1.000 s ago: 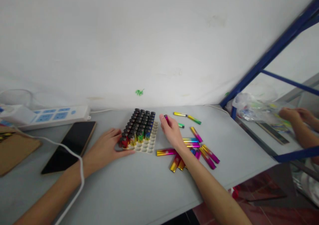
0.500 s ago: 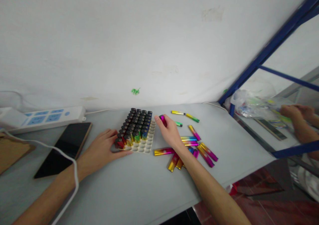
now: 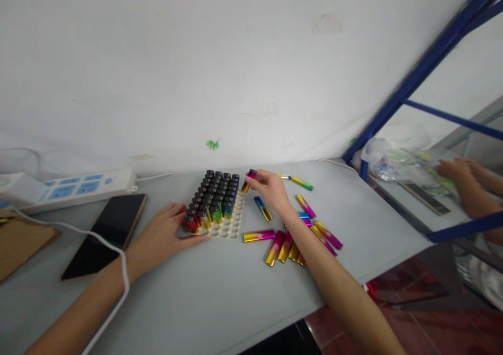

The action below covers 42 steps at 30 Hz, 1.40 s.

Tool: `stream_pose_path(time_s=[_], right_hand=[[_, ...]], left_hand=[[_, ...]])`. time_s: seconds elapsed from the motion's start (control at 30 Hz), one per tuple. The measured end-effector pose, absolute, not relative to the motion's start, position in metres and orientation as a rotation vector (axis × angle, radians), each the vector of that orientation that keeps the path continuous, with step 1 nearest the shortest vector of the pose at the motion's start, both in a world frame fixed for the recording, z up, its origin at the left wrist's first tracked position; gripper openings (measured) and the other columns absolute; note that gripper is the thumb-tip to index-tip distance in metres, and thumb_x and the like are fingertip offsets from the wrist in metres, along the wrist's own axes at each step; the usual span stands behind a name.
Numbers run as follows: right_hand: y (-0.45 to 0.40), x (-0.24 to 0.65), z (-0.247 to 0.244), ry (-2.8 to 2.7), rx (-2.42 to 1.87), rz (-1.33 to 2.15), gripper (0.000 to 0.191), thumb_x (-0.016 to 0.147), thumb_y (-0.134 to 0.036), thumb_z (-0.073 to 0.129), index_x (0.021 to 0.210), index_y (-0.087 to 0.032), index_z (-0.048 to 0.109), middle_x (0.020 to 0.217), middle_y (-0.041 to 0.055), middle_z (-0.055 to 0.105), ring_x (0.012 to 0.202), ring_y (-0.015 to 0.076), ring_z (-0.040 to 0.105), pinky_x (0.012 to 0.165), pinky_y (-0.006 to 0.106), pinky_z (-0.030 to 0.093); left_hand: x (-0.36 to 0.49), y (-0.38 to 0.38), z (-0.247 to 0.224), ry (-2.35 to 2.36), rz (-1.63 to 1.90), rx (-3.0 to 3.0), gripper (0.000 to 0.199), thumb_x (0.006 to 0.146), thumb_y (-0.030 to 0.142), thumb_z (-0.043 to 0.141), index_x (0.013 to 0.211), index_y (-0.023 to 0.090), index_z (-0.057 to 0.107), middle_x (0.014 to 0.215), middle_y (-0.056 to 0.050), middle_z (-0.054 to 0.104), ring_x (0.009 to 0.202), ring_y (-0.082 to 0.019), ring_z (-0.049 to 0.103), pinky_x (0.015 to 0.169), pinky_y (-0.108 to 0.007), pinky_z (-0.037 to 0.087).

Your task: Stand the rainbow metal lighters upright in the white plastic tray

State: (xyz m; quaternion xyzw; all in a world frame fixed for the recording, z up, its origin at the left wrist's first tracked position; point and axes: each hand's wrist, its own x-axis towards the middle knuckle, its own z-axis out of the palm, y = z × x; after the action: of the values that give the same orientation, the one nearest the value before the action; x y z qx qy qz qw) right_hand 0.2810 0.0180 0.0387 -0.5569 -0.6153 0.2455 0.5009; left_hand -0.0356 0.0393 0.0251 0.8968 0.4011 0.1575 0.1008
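A white tray with round holes point(image 3: 225, 233) stands on the table, its left and middle rows filled with upright lighters point(image 3: 214, 190) with black tops. My left hand point(image 3: 167, 226) grips the tray's near left corner, the thumb along its front edge and the fingers beside the lighters. Between the thumb and fingers of my right hand point(image 3: 271, 190) is a purple-and-gold lighter point(image 3: 249, 180), tilted at the tray's far right corner. I cannot tell whether its lower end is in a hole. Loose metallic lighters point(image 3: 275, 247) lie to the right, some hidden by my forearm.
At left are a black phone point(image 3: 106, 234), a white power strip point(image 3: 82, 184), cardboard point(image 3: 23, 245) and a white cable point(image 3: 124, 271) crossing my left forearm. The wall borders the table's back. Beyond a blue metal frame point(image 3: 393, 106), another person's hands point(image 3: 458, 171) are near plastic bags.
My right hand has moved slightly up with the lighter, whose gold lower part now shows at the tray's far right corner. My left hand stays at the tray.
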Motion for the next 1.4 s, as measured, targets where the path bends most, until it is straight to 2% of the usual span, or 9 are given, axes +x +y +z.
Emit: stream_pose_path(time_s=[0.17, 0.3, 0.47, 0.57, 0.67, 0.83, 1.03, 1.3, 1.4], right_hand=[[0.030, 0.282, 0.038, -1.624, -1.371, 0.567, 0.034, 0.099, -0.049, 0.066, 0.082, -0.020, 0.067, 0.075, 0.0008, 0.073, 0.068, 0.0175, 0.065, 0.069, 0.028, 0.048], [0.027, 0.280, 0.038, -1.791, -1.407, 0.511, 0.022, 0.102, -0.039, 0.066, 0.090, -0.020, 0.069, 0.074, -0.0020, 0.071, 0.065, 0.0158, 0.062, 0.066, 0.026, 0.044], [0.023, 0.281, 0.044, -1.873, -1.455, 0.517, 0.008, 0.100, -0.027, 0.070, 0.105, -0.022, 0.074, 0.095, 0.0039, 0.082, 0.090, 0.0218, 0.077, 0.084, 0.031, 0.054], [0.017, 0.293, 0.047, -1.862, -1.432, 0.546, 0.019, 0.097, -0.026, 0.073, 0.115, -0.022, 0.075, 0.111, 0.0084, 0.083, 0.103, 0.0234, 0.078, 0.093, 0.037, 0.058], [0.007, 0.315, 0.047, -1.729, -1.428, 0.492, 0.028, 0.095, -0.029, 0.072, 0.121, -0.021, 0.074, 0.110, 0.0096, 0.081, 0.098, 0.0218, 0.077, 0.090, 0.038, 0.062], [-0.011, 0.347, 0.043, -1.485, -1.429, 0.469, 0.033, 0.089, -0.038, 0.071, 0.118, -0.022, 0.071, 0.090, 0.0026, 0.078, 0.083, 0.0184, 0.076, 0.084, 0.037, 0.065], [-0.024, 0.350, 0.041, -1.353, -1.403, 0.550, 0.039, 0.085, -0.049, 0.077, 0.113, -0.023, 0.070, 0.092, 0.0035, 0.079, 0.088, 0.0202, 0.076, 0.087, 0.039, 0.065], [-0.028, 0.348, 0.045, -1.337, -1.405, 0.543, 0.031, 0.085, -0.050, 0.077, 0.096, -0.023, 0.067, 0.092, 0.0045, 0.077, 0.089, 0.0209, 0.076, 0.081, 0.036, 0.065], [-0.029, 0.347, 0.045, -1.366, -1.417, 0.515, 0.027, 0.087, -0.047, 0.074, 0.098, -0.023, 0.067, 0.094, 0.0048, 0.076, 0.090, 0.0207, 0.075, 0.080, 0.035, 0.064]], left_hand=[[-0.036, 0.039, 0.024, 1.183, 0.472, 2.656, 0.070, 0.077, 0.093, 0.062, 0.078, 0.024, 0.074, 0.091, -0.009, 0.074, 0.093, -0.031, 0.066, 0.091, -0.046, 0.055], [-0.037, 0.039, 0.026, 1.162, 0.426, 2.652, 0.068, 0.078, 0.090, 0.064, 0.085, 0.023, 0.077, 0.097, -0.010, 0.075, 0.097, -0.032, 0.067, 0.093, -0.046, 0.054], [-0.037, 0.038, 0.029, 1.144, 0.400, 2.645, 0.060, 0.081, 0.084, 0.068, 0.087, 0.025, 0.076, 0.098, -0.011, 0.075, 0.099, -0.033, 0.067, 0.095, -0.047, 0.054], [-0.036, 0.038, 0.030, 1.177, 0.394, 2.626, 0.062, 0.079, 0.085, 0.066, 0.085, 0.024, 0.076, 0.097, -0.011, 0.074, 0.098, -0.033, 0.067, 0.095, -0.047, 0.053], [-0.035, 0.037, 0.031, 1.200, 0.369, 2.606, 0.065, 0.077, 0.087, 0.065, 0.087, 0.023, 0.076, 0.097, -0.012, 0.073, 0.100, -0.034, 0.067, 0.096, -0.047, 0.053], [-0.034, 0.038, 0.030, 1.196, 0.363, 2.616, 0.072, 0.078, 0.090, 0.061, 0.087, 0.021, 0.077, 0.099, -0.014, 0.073, 0.100, -0.035, 0.067, 0.097, -0.049, 0.053], [-0.035, 0.037, 0.029, 1.203, 0.365, 2.632, 0.070, 0.079, 0.091, 0.060, 0.082, 0.023, 0.075, 0.097, -0.012, 0.073, 0.101, -0.035, 0.066, 0.097, -0.049, 0.053], [-0.033, 0.034, 0.035, 1.231, 0.329, 2.623, 0.065, 0.080, 0.086, 0.064, 0.083, 0.022, 0.074, 0.097, -0.011, 0.072, 0.102, -0.033, 0.066, 0.100, -0.046, 0.052], [-0.033, 0.035, 0.035, 1.223, 0.326, 2.615, 0.065, 0.079, 0.086, 0.064, 0.084, 0.022, 0.076, 0.099, -0.011, 0.073, 0.103, -0.034, 0.066, 0.100, -0.047, 0.052]])
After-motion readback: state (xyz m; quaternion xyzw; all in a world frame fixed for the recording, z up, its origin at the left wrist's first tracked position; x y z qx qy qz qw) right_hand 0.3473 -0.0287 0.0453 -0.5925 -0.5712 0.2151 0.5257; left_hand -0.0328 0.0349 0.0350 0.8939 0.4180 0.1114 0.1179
